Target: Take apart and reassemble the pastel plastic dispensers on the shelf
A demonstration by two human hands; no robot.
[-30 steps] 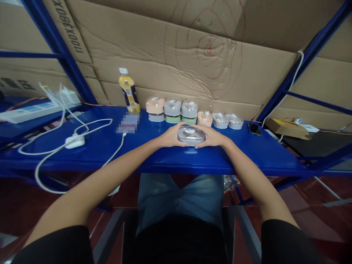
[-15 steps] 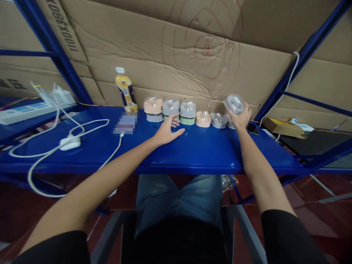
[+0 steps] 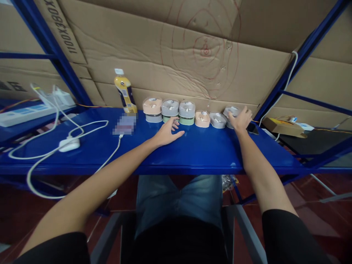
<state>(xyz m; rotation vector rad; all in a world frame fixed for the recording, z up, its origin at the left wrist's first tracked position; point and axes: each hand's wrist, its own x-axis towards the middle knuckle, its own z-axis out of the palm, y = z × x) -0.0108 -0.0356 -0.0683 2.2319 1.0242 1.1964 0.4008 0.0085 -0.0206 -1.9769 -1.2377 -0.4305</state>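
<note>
My left hand lies on the blue shelf with fingers apart, holding nothing. Just behind it are stacked clear-topped small boxes: a grey box over a green one, and a grey box over a green box. Left of these, a peach box sits on a grey box. My right hand has its thumb and fingers around a grey clear-topped box at the row's right end, low over another box partly hidden by the hand. A single peach box and grey box stand between.
A yellow drink bottle and a blurred phone-like item with a cable are at left. A white charger and power strip lie further left. At right are a dark phone and cardboard box. Cardboard lines the back.
My right hand has brought the grey box down from a raised, tilted position to the right end of the row. My left hand has stayed in place.
</note>
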